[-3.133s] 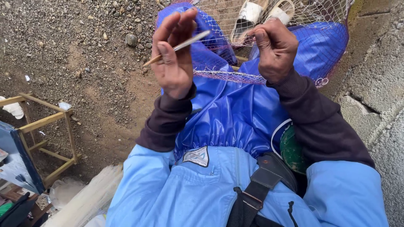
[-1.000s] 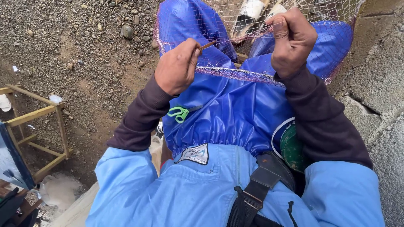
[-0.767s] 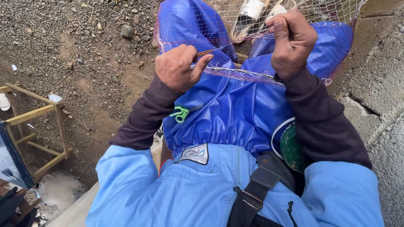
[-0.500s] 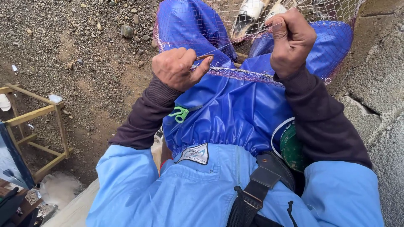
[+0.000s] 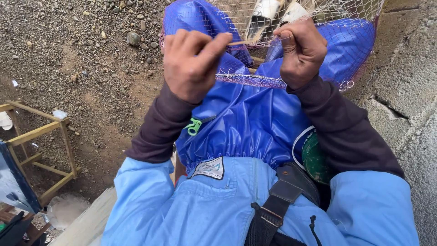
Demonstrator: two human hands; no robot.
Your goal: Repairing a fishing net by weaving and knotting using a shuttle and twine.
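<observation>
Gravel ground [image 5: 68,54], left hand [image 5: 193,64] fingers pinching thin stick [image 5: 243,42], right hand [image 5: 302,50] fingers clenched on net [image 5: 273,81]

The gravel ground [image 5: 82,59] is strewn with stones [image 5: 133,38]; a wooden frame [image 5: 43,150] is set on it.

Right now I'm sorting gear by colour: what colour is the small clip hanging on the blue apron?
Bright green clip, clearest in the head view, below the left hand.

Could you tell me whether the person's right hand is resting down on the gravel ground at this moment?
No, the right hand is raised over the blue-clad lap, gripping the edge of the net, well clear of the gravel ground.
</observation>
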